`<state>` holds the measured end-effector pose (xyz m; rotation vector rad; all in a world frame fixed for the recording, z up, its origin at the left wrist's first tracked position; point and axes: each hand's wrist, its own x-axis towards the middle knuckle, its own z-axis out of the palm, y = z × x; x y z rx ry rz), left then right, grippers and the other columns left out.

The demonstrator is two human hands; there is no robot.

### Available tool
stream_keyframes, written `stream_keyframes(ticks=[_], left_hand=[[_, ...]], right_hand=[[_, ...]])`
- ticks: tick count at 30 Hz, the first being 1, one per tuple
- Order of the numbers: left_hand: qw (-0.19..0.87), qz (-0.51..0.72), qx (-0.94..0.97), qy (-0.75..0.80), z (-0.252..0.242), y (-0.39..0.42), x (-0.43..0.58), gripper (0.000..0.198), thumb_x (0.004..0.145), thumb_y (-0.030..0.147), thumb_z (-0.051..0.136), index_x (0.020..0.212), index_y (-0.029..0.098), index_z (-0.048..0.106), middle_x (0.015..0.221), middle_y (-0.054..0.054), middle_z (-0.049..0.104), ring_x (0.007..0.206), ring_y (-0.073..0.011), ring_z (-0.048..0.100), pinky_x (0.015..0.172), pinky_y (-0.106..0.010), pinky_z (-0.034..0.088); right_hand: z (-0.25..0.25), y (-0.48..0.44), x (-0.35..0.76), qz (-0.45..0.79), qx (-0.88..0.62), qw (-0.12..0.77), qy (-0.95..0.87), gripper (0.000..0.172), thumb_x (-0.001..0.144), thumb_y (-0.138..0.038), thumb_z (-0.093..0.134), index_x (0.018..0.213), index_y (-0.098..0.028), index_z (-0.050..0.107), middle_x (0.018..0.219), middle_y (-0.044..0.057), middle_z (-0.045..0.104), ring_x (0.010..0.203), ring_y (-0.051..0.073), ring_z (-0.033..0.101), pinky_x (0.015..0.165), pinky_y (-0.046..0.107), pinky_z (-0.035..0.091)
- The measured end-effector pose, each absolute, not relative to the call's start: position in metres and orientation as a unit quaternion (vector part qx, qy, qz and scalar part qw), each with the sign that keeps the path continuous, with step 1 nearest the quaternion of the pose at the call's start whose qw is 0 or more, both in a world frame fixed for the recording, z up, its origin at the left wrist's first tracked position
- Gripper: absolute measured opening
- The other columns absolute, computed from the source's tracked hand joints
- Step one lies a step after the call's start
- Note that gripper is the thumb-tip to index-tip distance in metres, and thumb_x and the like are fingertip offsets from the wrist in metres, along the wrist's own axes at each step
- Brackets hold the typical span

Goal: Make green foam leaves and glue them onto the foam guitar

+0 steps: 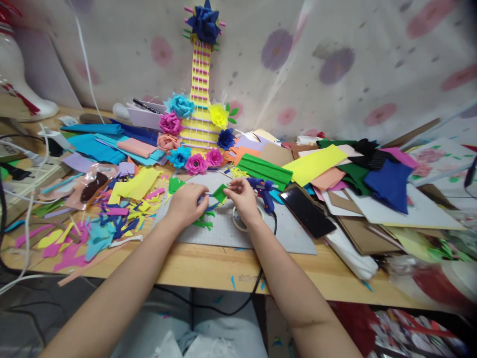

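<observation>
My right hand (242,196) pinches a small piece of green crepe paper (219,193) at its right edge, above the grey cutting mat (294,241). Just left of that paper, my left hand (188,203) is closed, with a bit of something blue showing at its fingertips; its kind is hidden. Green paper scraps (203,222) lie on the mat beneath the left hand. A roll of tape (238,219) sits partly under my right wrist. Close behind the right hand is a blue glue gun (264,191).
A yellow paper guitar (200,119) with paper flowers leans against the back curtain. Colourful scraps (126,214) cover the table's left side. A phone (308,211) lies right of the mat, beside stacked paper and cardboard (367,233). The black cord (257,286) hangs over the front edge.
</observation>
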<state>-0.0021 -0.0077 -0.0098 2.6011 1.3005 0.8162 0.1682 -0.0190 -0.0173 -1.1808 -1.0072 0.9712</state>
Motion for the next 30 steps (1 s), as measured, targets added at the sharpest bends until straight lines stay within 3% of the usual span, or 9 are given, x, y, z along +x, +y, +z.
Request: stream_keyframes(ticks=[3,5,8,11,16,19,23,26,30], left_hand=[[0.058,0.214,0.893,0.393,-0.026,-0.011,0.013,0.044,0.078,0.042,0.048,0.111,0.014,0.056,0.127,-0.015,0.050,0.123,-0.0291,0.038,0.102,-0.045,0.029],[0.075,0.172,0.909,0.372,-0.035,-0.012,0.020,0.039,0.082,0.038,0.043,0.110,0.015,0.058,0.128,-0.014,0.049,0.130,-0.0300,0.027,0.106,-0.049,0.020],[0.121,0.144,0.925,0.331,-0.039,-0.009,0.018,0.037,0.086,0.031,0.036,0.117,0.024,0.056,0.128,-0.008,0.051,0.130,-0.0263,0.029,0.106,-0.052,0.017],[0.167,0.150,0.927,0.300,-0.030,-0.005,0.001,0.034,0.083,0.031,0.042,0.113,0.028,0.059,0.131,-0.005,0.050,0.125,-0.0238,0.038,0.105,-0.046,0.023],[0.148,0.239,0.886,0.369,-0.009,-0.002,-0.022,0.026,0.080,0.032,0.046,0.072,0.022,0.069,0.096,-0.007,0.068,0.102,-0.0243,0.057,0.096,-0.042,0.035],[0.126,0.344,0.824,0.433,-0.005,-0.004,-0.015,0.024,0.079,0.032,0.048,0.071,0.018,0.066,0.093,-0.009,0.068,0.095,-0.0238,0.059,0.090,-0.039,0.039],[0.306,0.398,0.744,0.441,-0.014,-0.004,0.009,0.031,0.070,0.038,0.060,0.093,0.018,0.063,0.090,-0.006,0.066,0.081,-0.0191,0.060,0.074,-0.031,0.045],[0.440,0.380,0.688,0.436,-0.024,-0.002,0.018,0.027,0.064,0.037,0.065,0.082,0.016,0.064,0.072,-0.003,0.065,0.061,-0.0138,0.056,0.058,-0.025,0.042],[0.487,0.367,0.662,0.436,-0.025,0.000,0.017,0.019,0.058,0.031,0.069,0.067,0.016,0.062,0.055,0.002,0.055,0.048,-0.0086,0.044,0.046,-0.020,0.032]], right_hand=[[-0.017,-0.019,0.168,0.409,-0.513,0.616,-0.435,0.031,0.054,-0.025,0.068,0.077,-0.020,0.048,0.069,-0.004,0.051,0.065,0.010,0.051,0.062,0.024,0.044],[-0.017,-0.019,0.170,0.395,-0.519,0.622,-0.433,0.031,0.055,-0.026,0.068,0.078,-0.020,0.047,0.070,-0.004,0.051,0.066,0.010,0.051,0.063,0.024,0.044],[-0.015,-0.019,0.174,0.375,-0.529,0.629,-0.429,0.031,0.055,-0.027,0.067,0.078,-0.020,0.047,0.071,-0.004,0.051,0.066,0.010,0.051,0.062,0.024,0.044],[-0.013,-0.019,0.177,0.376,-0.530,0.632,-0.423,0.030,0.056,-0.027,0.066,0.078,-0.020,0.047,0.070,-0.004,0.051,0.065,0.010,0.050,0.059,0.023,0.042],[-0.011,-0.019,0.177,0.394,-0.519,0.627,-0.427,0.030,0.054,-0.024,0.067,0.077,-0.019,0.048,0.068,-0.005,0.051,0.062,0.009,0.050,0.058,0.022,0.042],[-0.013,-0.019,0.174,0.426,-0.516,0.602,-0.436,0.031,0.053,-0.022,0.067,0.076,-0.019,0.047,0.066,-0.006,0.052,0.060,0.009,0.050,0.057,0.023,0.042],[-0.017,-0.018,0.170,0.434,-0.515,0.567,-0.473,0.029,0.054,-0.022,0.066,0.075,-0.019,0.048,0.065,-0.006,0.052,0.061,0.009,0.051,0.059,0.023,0.042],[-0.018,-0.018,0.168,0.434,-0.510,0.552,-0.497,0.028,0.054,-0.021,0.065,0.076,-0.020,0.048,0.065,-0.006,0.052,0.062,0.009,0.052,0.059,0.022,0.042],[-0.018,-0.020,0.165,0.424,-0.511,0.532,-0.526,0.026,0.056,-0.020,0.064,0.076,-0.020,0.048,0.065,-0.005,0.054,0.062,0.009,0.053,0.060,0.023,0.042]])
